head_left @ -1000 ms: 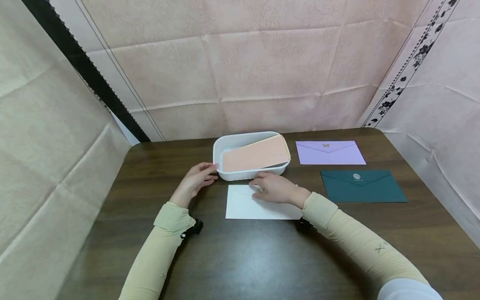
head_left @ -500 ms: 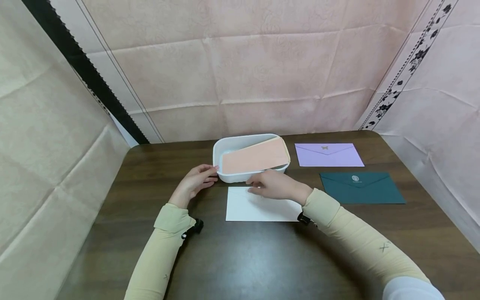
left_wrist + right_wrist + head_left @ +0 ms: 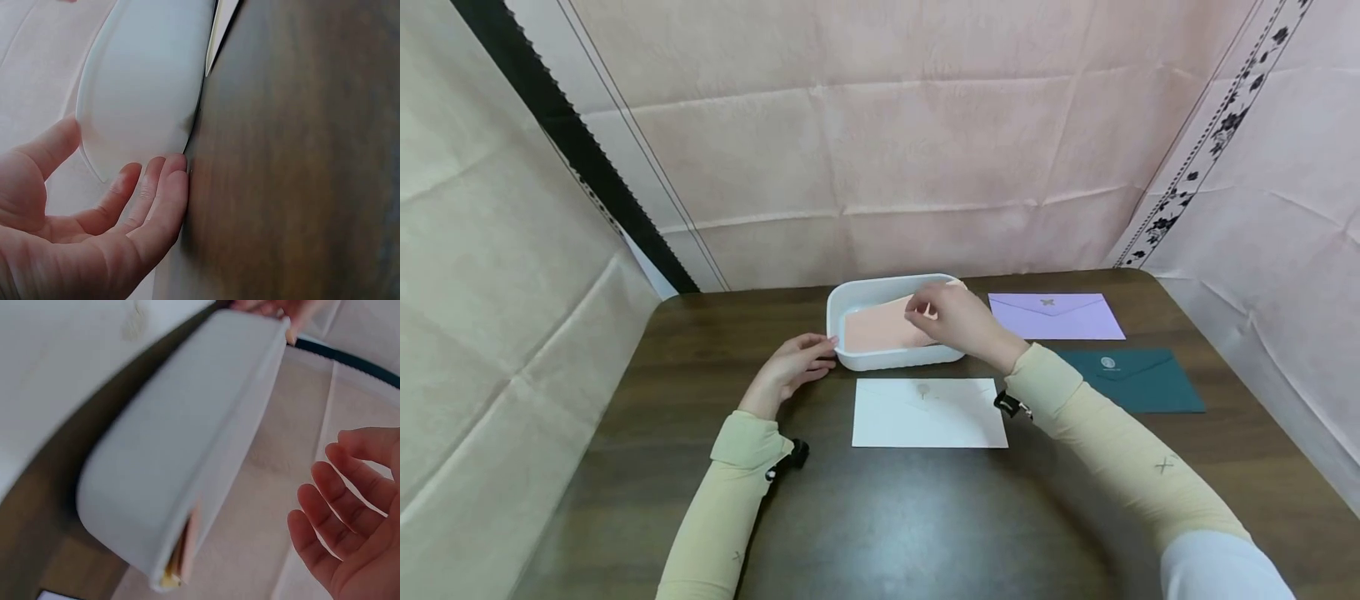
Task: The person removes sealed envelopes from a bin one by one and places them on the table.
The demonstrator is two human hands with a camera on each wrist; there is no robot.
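A creased, pale pink cloth (image 3: 925, 167) hangs behind a dark brown wooden table (image 3: 910, 517); 12 o'clock points away from me. At 12, by the table's far edge, sits a white tub (image 3: 895, 360), its long side running between 9 and 3. In it lies a flat piece of pink paper (image 3: 880, 324), tilted slightly, its long axis between 9 and 3 with the right end turned toward 2. A sliver of yellow paper (image 3: 167, 579) shows beside it at the tub's right end.

My right hand (image 3: 961, 322) hangs above the tub's right half, fingers loosely bent and slightly apart, holding nothing. The relation that counts, I judge, is this one: the uncovered part of the pink paper lies at 9 o'clock from that hand, which is the nearer of my two.

My left hand (image 3: 792, 367) is at the tub's 8 o'clock corner, thumb on the rim, fingertips low against the outer wall, clamped lightly on it.

A white envelope (image 3: 925, 425) lies at the tub's 6 o'clock, a purple envelope (image 3: 1058, 321) at 3, a teal envelope (image 3: 1138, 388) at 4
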